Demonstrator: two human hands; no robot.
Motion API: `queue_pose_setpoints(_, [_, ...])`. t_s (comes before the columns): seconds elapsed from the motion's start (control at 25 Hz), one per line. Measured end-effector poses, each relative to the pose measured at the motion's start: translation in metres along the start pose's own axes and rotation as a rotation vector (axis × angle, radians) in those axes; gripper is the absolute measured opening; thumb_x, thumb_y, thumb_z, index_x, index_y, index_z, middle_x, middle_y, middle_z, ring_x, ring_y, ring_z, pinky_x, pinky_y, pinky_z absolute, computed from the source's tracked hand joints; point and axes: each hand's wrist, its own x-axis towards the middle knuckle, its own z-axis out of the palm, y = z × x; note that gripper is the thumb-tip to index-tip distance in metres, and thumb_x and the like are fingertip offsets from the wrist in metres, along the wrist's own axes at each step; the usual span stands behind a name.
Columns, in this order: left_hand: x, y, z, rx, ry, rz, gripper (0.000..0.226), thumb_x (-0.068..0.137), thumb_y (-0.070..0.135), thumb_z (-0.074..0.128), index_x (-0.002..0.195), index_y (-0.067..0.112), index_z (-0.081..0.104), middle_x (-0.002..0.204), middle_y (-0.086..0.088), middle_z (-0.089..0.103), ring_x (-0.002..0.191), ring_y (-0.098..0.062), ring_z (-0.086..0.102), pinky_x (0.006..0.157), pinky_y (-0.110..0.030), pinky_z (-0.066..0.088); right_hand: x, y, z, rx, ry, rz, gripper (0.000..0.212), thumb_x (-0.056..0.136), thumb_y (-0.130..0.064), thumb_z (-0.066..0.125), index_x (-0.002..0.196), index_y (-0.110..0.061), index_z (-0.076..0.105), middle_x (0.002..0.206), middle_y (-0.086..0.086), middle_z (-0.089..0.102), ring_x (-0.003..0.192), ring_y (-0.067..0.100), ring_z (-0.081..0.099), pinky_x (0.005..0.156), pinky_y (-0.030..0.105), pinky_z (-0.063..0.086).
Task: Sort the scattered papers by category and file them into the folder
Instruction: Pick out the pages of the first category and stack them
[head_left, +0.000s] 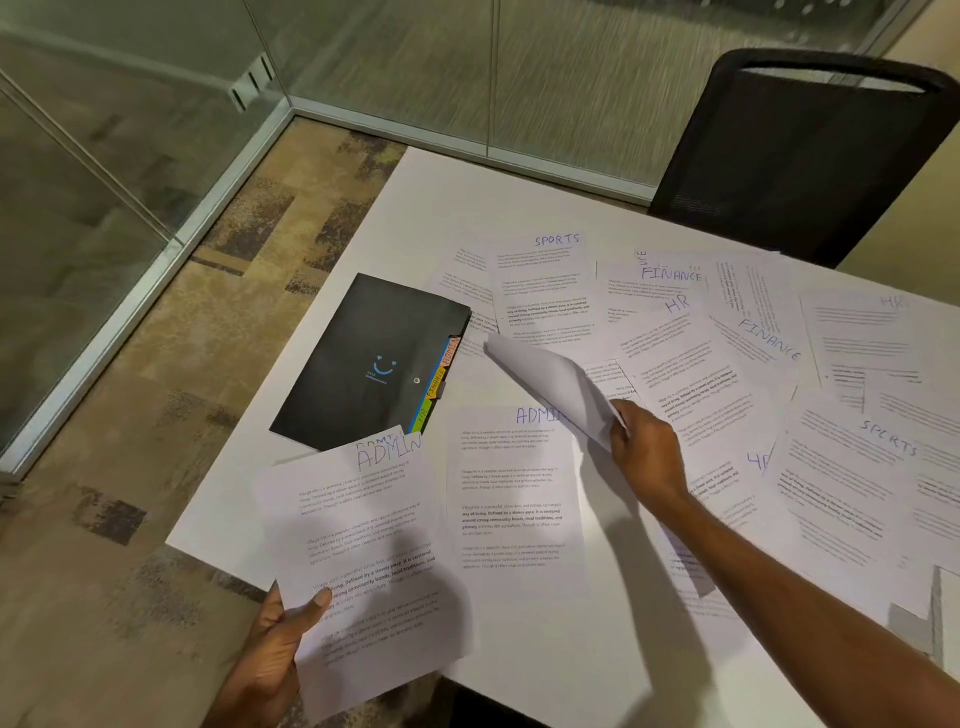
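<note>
A black folder (371, 361) with coloured tabs marked HR, FINANCE and ADMIN lies shut at the table's left. My left hand (272, 654) grips a small stack of ADMIN sheets (363, 545) by its lower left corner, above the table's near edge. My right hand (647, 452) pinches a curled sheet (550, 382) lifted off the table, its blank back showing. Flat between my hands lies another ADMIN sheet (511, 499). Sheets marked SPORTS (545, 291), FINANCE (670, 275) and HR (675, 338) lie scattered further back and to the right.
The white table (415, 208) stands beside a glass partition (156, 130) and patterned carpet on the left. A black mesh chair (805, 156) is pushed up at the far right. More overlapping sheets (857, 467) cover the table's right side.
</note>
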Motion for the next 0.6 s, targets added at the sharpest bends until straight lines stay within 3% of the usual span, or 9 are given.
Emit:
queue_pose_setpoints(0.12, [0.005,-0.002,-0.002,-0.005,-0.014,-0.021,0.058,0.099,-0.006,0.064,0.151,0.02,0.058,0.141,-0.01,0.071,0.134,-0.038,0.062,0.118,-0.055,0.043,-0.006,0.004,-0.005,0.015,0.021,0.022,0.025,0.103,-0.007,0.06,0.125,-0.009,0.071,0.105,0.012,0.078,0.081,0.029,0.068,0.069,0.03,0.045])
queue_pose_setpoints(0.32, [0.003,0.003,-0.001,0.017,-0.022,-0.037,0.059,0.097,-0.001,0.068,0.149,0.025,0.06,0.14,-0.007,0.073,0.135,-0.039,0.062,0.123,-0.064,0.036,-0.024,-0.001,0.005,0.005,-0.031,-0.083,0.034,0.102,-0.009,0.062,0.135,-0.016,0.065,0.114,0.009,0.076,0.085,0.029,0.072,0.065,0.032,0.053])
queue_pose_setpoints(0.48, [0.002,0.007,0.001,0.023,-0.008,-0.059,0.057,0.095,0.002,0.071,0.145,0.028,0.062,0.134,-0.004,0.076,0.132,-0.039,0.063,0.121,-0.065,0.037,-0.038,-0.002,0.025,-0.215,-0.069,-0.372,0.076,0.085,-0.001,0.078,0.155,-0.015,0.054,0.147,0.011,0.065,0.107,0.032,0.075,0.057,0.037,0.061])
queue_pose_setpoints(0.52, [0.001,0.007,0.0,0.021,-0.012,-0.055,0.056,0.095,0.002,0.071,0.145,0.028,0.063,0.132,-0.004,0.077,0.131,-0.039,0.063,0.121,-0.064,0.038,-0.04,0.0,0.031,-0.257,-0.113,-0.449,0.088,0.079,0.003,0.078,0.16,-0.015,0.048,0.156,0.012,0.058,0.121,0.032,0.07,0.062,0.037,0.063])
queue_pose_setpoints(0.6, [0.0,0.009,0.001,0.015,-0.016,-0.049,0.054,0.097,0.0,0.068,0.144,0.027,0.063,0.129,-0.003,0.078,0.129,-0.038,0.064,0.118,-0.061,0.041,-0.046,0.007,0.041,-0.307,-0.308,-0.555,0.105,0.073,0.002,0.079,0.166,-0.019,0.036,0.169,0.011,0.04,0.149,0.033,0.049,0.093,0.042,0.062])
